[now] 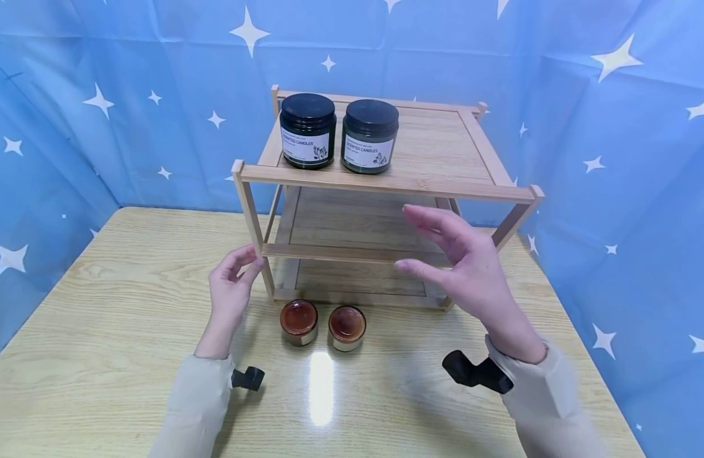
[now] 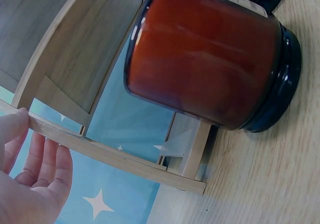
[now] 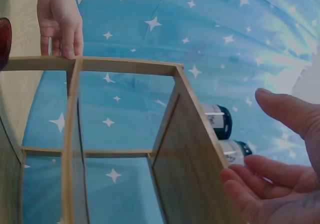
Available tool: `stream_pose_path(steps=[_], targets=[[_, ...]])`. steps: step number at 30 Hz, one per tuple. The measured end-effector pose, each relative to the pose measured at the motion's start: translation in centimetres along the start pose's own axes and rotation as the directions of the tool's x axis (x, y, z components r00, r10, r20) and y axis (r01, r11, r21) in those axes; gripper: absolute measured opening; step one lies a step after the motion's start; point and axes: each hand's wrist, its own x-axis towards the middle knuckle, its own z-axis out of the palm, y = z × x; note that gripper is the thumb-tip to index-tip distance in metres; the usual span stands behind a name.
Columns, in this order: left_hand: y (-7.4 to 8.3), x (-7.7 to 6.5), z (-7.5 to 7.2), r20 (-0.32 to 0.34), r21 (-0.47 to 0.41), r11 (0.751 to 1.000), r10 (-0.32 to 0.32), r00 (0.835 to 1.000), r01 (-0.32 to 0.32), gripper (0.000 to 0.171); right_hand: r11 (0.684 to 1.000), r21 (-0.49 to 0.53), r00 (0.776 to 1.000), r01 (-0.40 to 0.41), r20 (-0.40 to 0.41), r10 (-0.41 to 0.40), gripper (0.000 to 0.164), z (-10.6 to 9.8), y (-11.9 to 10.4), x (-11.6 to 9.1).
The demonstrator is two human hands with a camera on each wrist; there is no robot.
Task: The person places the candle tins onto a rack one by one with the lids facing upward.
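A three-tier wooden shelf (image 1: 438, 143) stands on the table, and my left hand (image 1: 228, 289) pinches its left front post at the middle tier. The left wrist view shows the thumb and fingers on either side of that post (image 2: 115, 156). My right hand (image 1: 469, 267) is raised before the shelf's right half, thumb and fingers apart, holding nothing. On the top tier, two dark green scented candle jars (image 1: 308, 130) with black lids and white labels sit side by side at the left. Two amber glass jars (image 1: 298, 320) stand lid-down on the table in front of the shelf.
Pale wood-grain table (image 1: 100, 318) extends around the shelf. Behind it and at both sides hangs a blue curtain (image 1: 174, 83) with white stars. A black wrist mount (image 1: 478, 372) sticks out from the right sleeve, another (image 1: 249, 378) from the left.
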Motion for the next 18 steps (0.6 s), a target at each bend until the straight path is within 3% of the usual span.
stream_pose_path(steps=[18], targets=[[0.2, -0.1, 0.0, 0.001, 0.007, 1.000, -0.012, 1.000, 0.012, 0.021, 0.994, 0.018, 0.993, -0.104, 0.060, 0.103, 0.057, 1.2, 2.2, -2.6]])
